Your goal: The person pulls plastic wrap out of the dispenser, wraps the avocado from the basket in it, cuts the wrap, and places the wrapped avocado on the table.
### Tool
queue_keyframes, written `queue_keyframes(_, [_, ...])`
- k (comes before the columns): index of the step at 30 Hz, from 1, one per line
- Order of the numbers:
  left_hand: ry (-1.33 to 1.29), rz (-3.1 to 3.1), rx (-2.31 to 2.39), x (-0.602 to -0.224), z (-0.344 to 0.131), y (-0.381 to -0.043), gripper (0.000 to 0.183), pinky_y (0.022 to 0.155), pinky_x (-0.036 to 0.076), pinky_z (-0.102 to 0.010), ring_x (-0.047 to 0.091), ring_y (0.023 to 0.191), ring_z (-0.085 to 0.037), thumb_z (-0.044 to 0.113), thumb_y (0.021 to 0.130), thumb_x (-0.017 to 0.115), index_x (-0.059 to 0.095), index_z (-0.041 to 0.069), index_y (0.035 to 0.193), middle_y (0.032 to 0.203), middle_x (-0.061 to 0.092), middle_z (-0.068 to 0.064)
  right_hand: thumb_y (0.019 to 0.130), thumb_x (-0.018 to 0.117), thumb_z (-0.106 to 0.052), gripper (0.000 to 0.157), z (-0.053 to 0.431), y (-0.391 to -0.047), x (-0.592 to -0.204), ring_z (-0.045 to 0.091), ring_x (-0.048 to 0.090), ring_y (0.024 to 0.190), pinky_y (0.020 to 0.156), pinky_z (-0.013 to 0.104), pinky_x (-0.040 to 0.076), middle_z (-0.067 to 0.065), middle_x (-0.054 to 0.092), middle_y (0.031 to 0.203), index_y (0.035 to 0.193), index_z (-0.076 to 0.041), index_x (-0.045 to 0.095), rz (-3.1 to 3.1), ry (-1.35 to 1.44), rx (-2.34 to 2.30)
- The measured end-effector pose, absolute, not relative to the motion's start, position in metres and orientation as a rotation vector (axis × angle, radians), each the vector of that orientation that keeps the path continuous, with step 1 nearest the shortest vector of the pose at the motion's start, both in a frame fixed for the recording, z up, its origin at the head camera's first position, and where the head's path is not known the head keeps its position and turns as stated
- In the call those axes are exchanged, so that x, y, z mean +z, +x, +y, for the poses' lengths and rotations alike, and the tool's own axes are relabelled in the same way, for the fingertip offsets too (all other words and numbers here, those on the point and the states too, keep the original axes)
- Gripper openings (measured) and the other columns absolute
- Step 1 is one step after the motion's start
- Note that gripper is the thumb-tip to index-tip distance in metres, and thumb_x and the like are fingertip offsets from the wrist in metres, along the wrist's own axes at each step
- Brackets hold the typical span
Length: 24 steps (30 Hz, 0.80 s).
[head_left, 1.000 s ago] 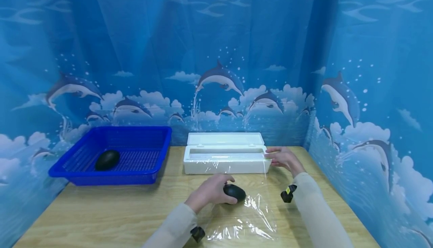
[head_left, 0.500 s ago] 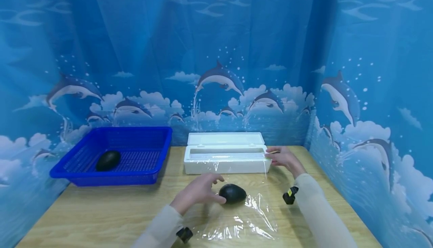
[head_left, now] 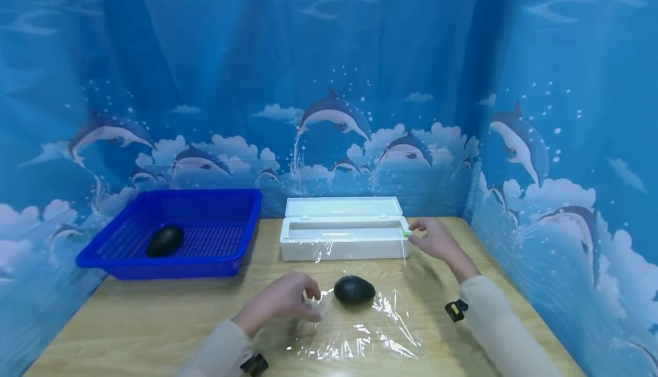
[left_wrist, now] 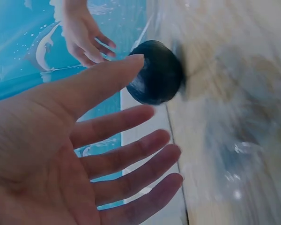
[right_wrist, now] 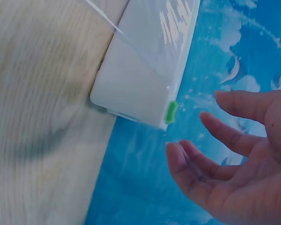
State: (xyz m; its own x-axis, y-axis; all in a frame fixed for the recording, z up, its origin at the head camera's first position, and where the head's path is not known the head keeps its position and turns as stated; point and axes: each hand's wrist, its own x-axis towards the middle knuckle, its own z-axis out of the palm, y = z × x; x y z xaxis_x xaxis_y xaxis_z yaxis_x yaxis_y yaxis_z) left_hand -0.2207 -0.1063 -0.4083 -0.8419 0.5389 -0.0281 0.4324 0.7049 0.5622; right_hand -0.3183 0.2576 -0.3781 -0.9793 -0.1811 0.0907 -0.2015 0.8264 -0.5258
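A dark avocado (head_left: 354, 291) lies on a sheet of clear cling film (head_left: 360, 337) spread over the table. To its left, my left hand (head_left: 283, 301) is apart from it; the left wrist view shows this hand's fingers (left_wrist: 131, 154) spread and holding nothing. The film runs back to a white cling film box (head_left: 344, 249) whose lid (head_left: 341, 207) stands raised. My right hand (head_left: 434, 239) is at the box's right end, beside a small green slider (right_wrist: 171, 112). In the right wrist view its fingers (right_wrist: 234, 140) are loosely bent, with nothing between them.
A blue plastic basket (head_left: 169, 271) stands at the back left, with another dark avocado (head_left: 165, 241) inside. The wooden table (head_left: 149, 331) ends at a blue dolphin-print curtain (head_left: 329, 51) behind and to the right.
My left hand has let go of the avocado and drawn back to the left. My right hand has moved slightly off the box's right end. The avocado stays on the film.
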Motion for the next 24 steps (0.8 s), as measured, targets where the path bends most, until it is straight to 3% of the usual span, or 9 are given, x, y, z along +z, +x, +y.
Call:
queue_keyframes(6, [0.780, 2.639, 0.774, -0.412, -0.121, -0.208, 0.021, 0.064, 0.052, -0.023, 0.059, 0.070, -0.006, 0.019, 0.072, 0.091, 0.075, 0.012, 0.084, 0.080, 0.070, 0.003, 0.096, 0.067, -0.011, 0.022, 0.255, -0.294, -0.374, 0.034, 0.070, 0.092, 0.081, 0.047, 0.061, 0.026, 0.070, 0.109, 0.112, 0.004, 0.069, -2.994, 0.454, 0.817])
queue_keyframes(12, [0.745, 2.601, 0.643, -0.419, -0.131, -0.194, 0.025, 0.060, 0.047, -0.019, 0.053, 0.063, -0.002, 0.016, 0.063, 0.094, 0.072, 0.019, 0.073, 0.070, 0.062, 0.011, 0.094, 0.069, -0.008, 0.011, 0.255, -0.275, -0.379, 0.018, 0.066, 0.087, 0.075, 0.033, 0.058, 0.007, 0.071, 0.093, 0.102, -0.001, 0.071, -3.112, 0.732, 0.858])
queue_keyframes(16, [0.737, 2.612, 0.582, -0.423, -0.134, -0.188, 0.026, 0.055, 0.045, -0.020, 0.051, 0.059, -0.001, 0.009, 0.061, 0.091, 0.070, 0.022, 0.068, 0.064, 0.059, 0.014, 0.093, 0.069, -0.009, 0.009, 0.255, -0.267, -0.381, 0.010, 0.063, 0.085, 0.074, 0.025, 0.055, 0.001, 0.070, 0.091, 0.100, -0.003, 0.070, -3.141, 0.963, 0.854])
queue_keyframes(24, [0.887, 2.590, 0.530, -0.426, -0.136, -0.190, 0.020, 0.053, 0.045, -0.016, 0.047, 0.054, 0.002, 0.002, 0.069, 0.084, 0.071, 0.017, 0.065, 0.058, 0.055, 0.017, 0.094, 0.068, -0.013, 0.013, 0.248, -0.257, -0.382, 0.004, 0.061, 0.083, 0.074, 0.021, 0.054, -0.003, 0.070, 0.092, 0.103, -0.004, 0.071, -3.149, 1.180, 0.828])
